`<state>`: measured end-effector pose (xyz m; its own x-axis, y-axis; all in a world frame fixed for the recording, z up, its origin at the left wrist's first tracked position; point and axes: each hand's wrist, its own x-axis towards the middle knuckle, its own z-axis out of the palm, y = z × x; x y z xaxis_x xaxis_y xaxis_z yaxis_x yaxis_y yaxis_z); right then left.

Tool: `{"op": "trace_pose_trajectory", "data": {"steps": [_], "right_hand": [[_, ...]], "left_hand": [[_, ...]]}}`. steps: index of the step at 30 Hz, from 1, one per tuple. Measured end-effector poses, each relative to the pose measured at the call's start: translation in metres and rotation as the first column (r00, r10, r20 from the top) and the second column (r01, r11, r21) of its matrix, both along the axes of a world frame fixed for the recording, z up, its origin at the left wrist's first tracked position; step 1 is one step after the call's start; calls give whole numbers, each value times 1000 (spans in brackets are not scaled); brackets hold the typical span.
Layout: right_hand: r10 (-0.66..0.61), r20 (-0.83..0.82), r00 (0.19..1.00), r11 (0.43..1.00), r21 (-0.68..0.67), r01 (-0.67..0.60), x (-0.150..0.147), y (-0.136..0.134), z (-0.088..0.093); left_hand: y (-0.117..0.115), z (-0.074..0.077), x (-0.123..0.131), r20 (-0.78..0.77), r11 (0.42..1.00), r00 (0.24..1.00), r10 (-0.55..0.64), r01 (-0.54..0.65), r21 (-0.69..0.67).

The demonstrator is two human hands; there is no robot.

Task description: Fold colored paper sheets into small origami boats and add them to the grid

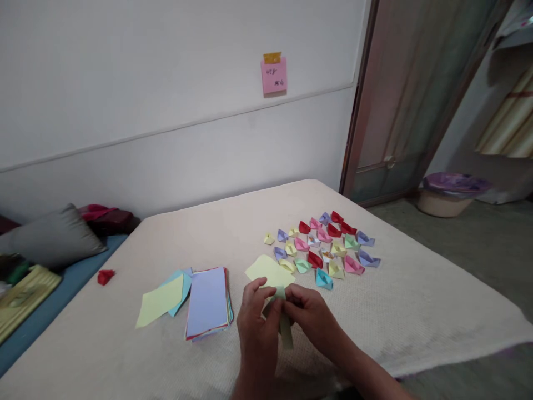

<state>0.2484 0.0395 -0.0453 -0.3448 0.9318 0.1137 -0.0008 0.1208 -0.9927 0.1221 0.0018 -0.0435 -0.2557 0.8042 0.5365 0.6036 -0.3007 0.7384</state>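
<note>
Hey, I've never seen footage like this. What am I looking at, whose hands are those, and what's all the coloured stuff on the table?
No machine here. This is one picture from a camera worn on a person's head, looking forward and down, so both hands are the wearer's own. The left hand and right hand together pinch a pale green paper, partly folded. On the cloth-covered table lie a stack of coloured sheets, a yellow sheet just beyond the hands, and a cluster of small folded shapes. One red piece lies apart at the left.
</note>
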Motion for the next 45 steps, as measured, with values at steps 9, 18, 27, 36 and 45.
{"op": "trace_pose_trajectory", "data": {"steps": [9, 18, 27, 36, 45], "right_hand": [[-18, 31, 999, 1000, -19, 18, -2, 0, 1], [-76, 192, 978, 991, 122, 53, -1, -3, -4], [-75, 290, 954, 984, 174, 25, -2, -6, -3], [135, 8, 991, 985, -110, -134, -1, -1, 1], [223, -128, 966, 925, -286, -251, -5, 0, -1]], "left_hand": [[-1, 0, 3, -81, 999, 996, 39, -38, 9], [0, 4, 6, -38, 998, 999, 25, -27, -59], [2, 3, 5, 109, 994, 994, -21, 33, -109], [7, 9, -2, 586, 916, 809, -39, 264, -303], [11, 5, -14, 773, 955, 610, 173, 89, -284]]}}
